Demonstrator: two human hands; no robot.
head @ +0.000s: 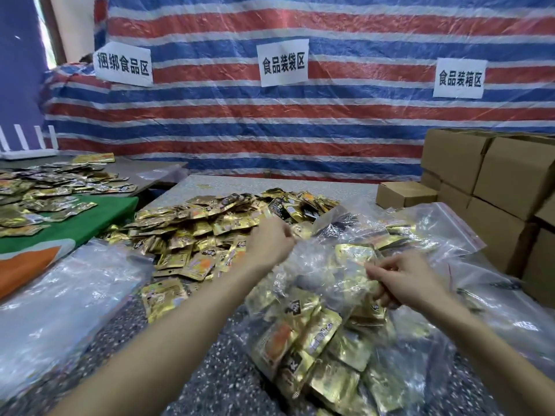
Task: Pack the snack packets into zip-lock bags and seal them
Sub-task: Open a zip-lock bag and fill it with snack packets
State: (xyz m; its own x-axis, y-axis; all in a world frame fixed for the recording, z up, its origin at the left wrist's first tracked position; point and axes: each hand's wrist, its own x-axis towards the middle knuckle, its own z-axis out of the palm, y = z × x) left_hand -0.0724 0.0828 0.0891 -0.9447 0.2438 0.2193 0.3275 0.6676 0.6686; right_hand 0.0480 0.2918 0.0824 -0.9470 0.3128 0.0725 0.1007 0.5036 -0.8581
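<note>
Far to my left, a green cloth (90, 217) carries scattered packets (36, 187) of gold foil, lying loose in no container. Nearer me on the left is a heap of clear bags (69, 283) lying on the speckled bench (210, 370); I cannot tell whether anything is in them. Next comes the loose pile of snack packets (204, 232), spread over the bench ahead of me and reaching the edge of those clear bags.

My left hand (268, 246) is raised over the right side of that pile. Its fingers are curled and pinch the left end of the mouth of the zip-lock bag (318, 259). That bag hangs between my two hands with its lower part on the bench. It holds many bagged packets (303, 346), crowded together and mostly sunk to the bottom. My right hand (414, 283) grips the other end of the mouth, fingers closed on the plastic. Whether the seal is pressed together I cannot tell.

Behind and to the right lie more bags with a red strip (459, 226) along the mouth, some with gold packets inside. At the far right stand stacked cardboard boxes (510, 175), and one small box (405, 193) sits on the bench in front of them; I cannot see into any of them.
</note>
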